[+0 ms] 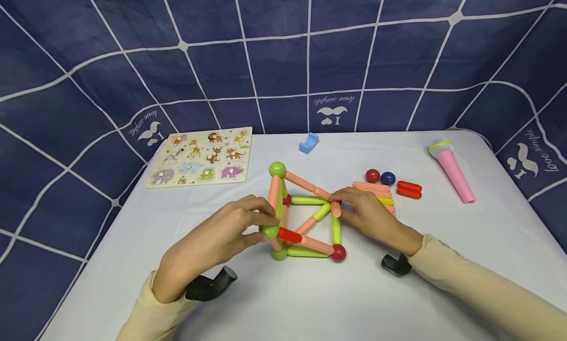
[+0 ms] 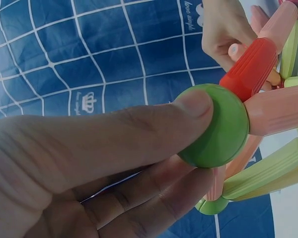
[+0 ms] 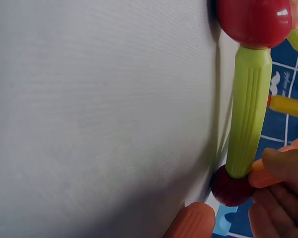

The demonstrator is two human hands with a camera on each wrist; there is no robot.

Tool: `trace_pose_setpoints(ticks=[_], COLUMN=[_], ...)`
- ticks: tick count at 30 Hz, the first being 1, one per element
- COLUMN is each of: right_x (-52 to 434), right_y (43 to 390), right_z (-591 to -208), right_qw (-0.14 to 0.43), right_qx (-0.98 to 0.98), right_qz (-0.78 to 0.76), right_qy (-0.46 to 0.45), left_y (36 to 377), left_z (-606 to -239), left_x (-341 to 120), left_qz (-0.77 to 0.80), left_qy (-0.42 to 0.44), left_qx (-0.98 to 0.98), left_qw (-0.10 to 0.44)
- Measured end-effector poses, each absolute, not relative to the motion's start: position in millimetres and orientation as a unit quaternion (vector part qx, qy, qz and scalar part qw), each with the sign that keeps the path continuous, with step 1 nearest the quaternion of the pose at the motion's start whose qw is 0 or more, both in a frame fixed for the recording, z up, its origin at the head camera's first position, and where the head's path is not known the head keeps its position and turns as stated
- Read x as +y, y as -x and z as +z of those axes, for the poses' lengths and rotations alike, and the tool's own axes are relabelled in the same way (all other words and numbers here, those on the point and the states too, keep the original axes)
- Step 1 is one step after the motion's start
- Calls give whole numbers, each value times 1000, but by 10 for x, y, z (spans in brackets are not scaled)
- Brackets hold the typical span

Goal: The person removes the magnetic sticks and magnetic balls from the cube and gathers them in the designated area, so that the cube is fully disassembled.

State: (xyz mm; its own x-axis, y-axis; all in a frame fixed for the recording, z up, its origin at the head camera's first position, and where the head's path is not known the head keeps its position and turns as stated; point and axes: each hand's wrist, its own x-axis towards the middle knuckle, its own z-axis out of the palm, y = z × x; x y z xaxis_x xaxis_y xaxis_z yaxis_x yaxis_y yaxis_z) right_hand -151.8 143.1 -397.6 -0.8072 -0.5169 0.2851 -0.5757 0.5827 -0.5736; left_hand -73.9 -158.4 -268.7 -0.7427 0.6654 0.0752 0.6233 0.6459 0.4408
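A frame built of rods and balls stands on the table between the hands, with a red ball [image 1: 338,253] at its front right corner. My left hand [image 1: 217,232] pinches a green ball [image 2: 223,131] at the frame's upper front left; a red rod [image 1: 290,235] and salmon rods meet there. At the back right corner, my right hand [image 1: 372,215] pinches a salmon rod [image 3: 262,173] between thumb and fingers. Beside those fingertips sits a dark red ball [image 3: 232,187], below a lime rod [image 3: 249,111]. In the head view, the right fingers hide most of this corner.
An animal puzzle board [image 1: 201,159] lies at the back left. The blue arched block [image 1: 309,143] is behind the frame. Right of it are a loose red ball [image 1: 372,175], a navy ball [image 1: 388,178], red rods [image 1: 409,189], salmon rods [image 1: 372,186] and a pink microphone [image 1: 454,171].
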Motion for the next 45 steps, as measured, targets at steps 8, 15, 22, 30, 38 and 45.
trace_pose_setpoints(ticks=[8, 15, 22, 30, 38, 45], right_x=[1428, 1403, 1520, 1867, 2181, 2243], right_y=[1644, 1688, 1643, 1409, 1047, 921], right_z=[-3976, -3999, -3892, -3874, -3946, -4040], right_qw=[18, -12, 9, 32, 61, 85], right_qx=[-878, -883, -907, -919, -931, -938], right_qz=[407, 402, 354, 335, 270, 253], right_qy=[-253, -240, -227, -206, -236, -223], left_y=[740, 742, 731, 732, 735, 735], left_z=[-2673, -2680, -2677, -2688, -2695, -2694], left_x=[-1586, -1589, -1588, -1592, -1597, -1595], left_qz=[226, 227, 226, 226, 226, 224], left_qy=[-351, -353, -352, -351, -355, -359], left_qx=[907, 907, 907, 908, 906, 905], left_qw=[50, 49, 45, 48, 43, 39])
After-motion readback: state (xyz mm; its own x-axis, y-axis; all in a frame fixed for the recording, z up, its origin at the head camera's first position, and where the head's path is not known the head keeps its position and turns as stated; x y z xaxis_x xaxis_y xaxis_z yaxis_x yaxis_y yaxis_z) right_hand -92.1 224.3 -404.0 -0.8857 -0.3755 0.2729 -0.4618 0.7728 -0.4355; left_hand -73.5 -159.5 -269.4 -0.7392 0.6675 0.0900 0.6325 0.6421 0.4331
